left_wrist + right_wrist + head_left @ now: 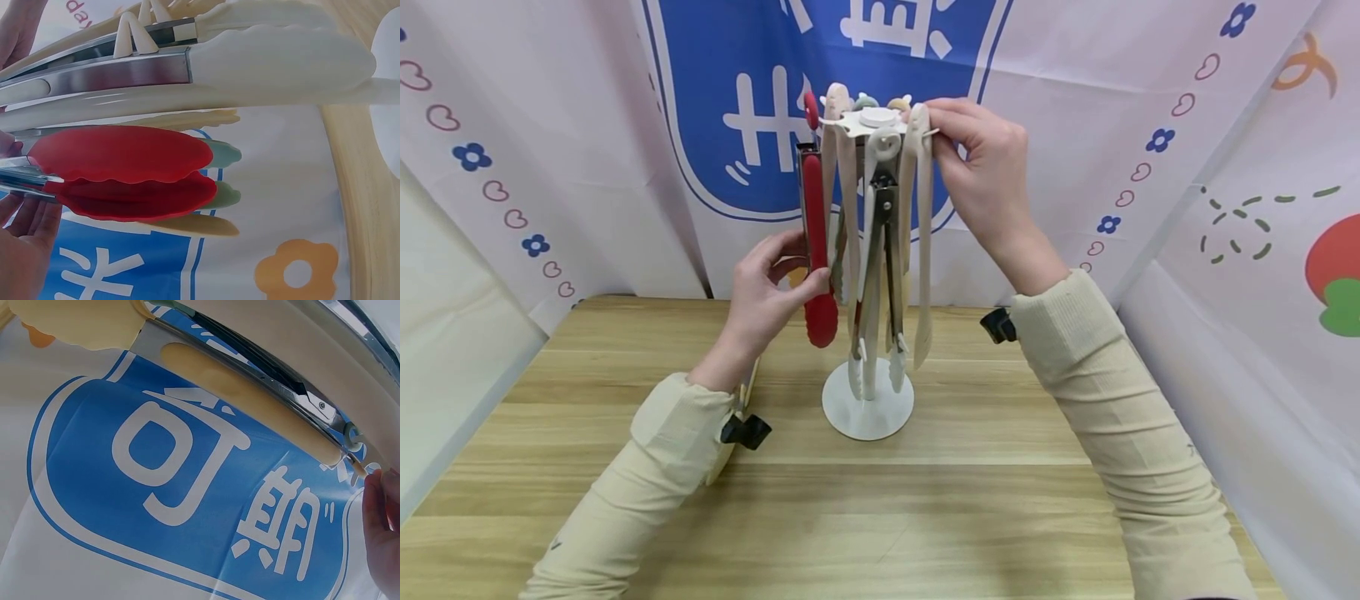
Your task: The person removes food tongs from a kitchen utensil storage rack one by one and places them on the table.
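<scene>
Pinching red tongs (815,221) in left hand (767,283): thumb in front, fingers behind. Long axis near upright, red ring (811,110) well above those fingers, scalloped heads (122,153) below. Rack (876,117) right of them; nearest hook (831,123) up beside ring, cannot tell if ring sits on it. Left hand nearer tongs. Right hand (988,162) across rack, fingertips up by beige tongs (923,225); cannot tell what they clamp.

Red tongs (813,208), tips down, at white rack (868,421)
</scene>
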Motion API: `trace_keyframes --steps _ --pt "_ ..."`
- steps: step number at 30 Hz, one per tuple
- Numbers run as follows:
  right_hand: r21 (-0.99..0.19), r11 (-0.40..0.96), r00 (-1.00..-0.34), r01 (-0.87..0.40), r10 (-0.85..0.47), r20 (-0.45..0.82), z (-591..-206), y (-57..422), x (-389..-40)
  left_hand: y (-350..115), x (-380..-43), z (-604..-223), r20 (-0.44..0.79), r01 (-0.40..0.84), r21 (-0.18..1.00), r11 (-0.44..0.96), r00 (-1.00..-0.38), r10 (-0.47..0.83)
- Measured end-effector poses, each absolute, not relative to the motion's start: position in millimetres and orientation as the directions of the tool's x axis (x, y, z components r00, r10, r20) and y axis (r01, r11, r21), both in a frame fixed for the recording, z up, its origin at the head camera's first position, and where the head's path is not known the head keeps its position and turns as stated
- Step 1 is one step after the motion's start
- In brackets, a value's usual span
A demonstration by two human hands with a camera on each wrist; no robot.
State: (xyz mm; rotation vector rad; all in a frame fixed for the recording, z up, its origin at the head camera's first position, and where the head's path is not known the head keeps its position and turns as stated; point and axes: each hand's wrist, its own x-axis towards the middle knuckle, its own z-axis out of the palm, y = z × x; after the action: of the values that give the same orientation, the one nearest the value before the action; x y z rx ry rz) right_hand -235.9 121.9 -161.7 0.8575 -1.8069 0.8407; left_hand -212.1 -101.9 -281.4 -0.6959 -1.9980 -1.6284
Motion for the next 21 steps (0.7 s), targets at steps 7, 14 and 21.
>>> trace_keyframes --steps 7,14,21 --pt "-0.18 0.523 -0.321 -0.833 -0.193 0.927 -161.5 121.1 -235.6 -108.0 -209.5 -279.4 0.655 0.659 0.727 0.191 -0.75 0.094" --pt "-0.191 0.52 -0.338 -0.833 -0.203 0.919 -161.4 120.7 -234.7 -117.4 -204.6 -277.9 0.651 0.649 0.729 0.217 -0.756 0.076" --pt "-0.207 0.49 -0.333 -0.847 -0.187 0.924 -161.0 120.4 -234.4 -128.5 -199.3 -270.7 0.623 0.602 0.748 0.281 -0.782 0.015"
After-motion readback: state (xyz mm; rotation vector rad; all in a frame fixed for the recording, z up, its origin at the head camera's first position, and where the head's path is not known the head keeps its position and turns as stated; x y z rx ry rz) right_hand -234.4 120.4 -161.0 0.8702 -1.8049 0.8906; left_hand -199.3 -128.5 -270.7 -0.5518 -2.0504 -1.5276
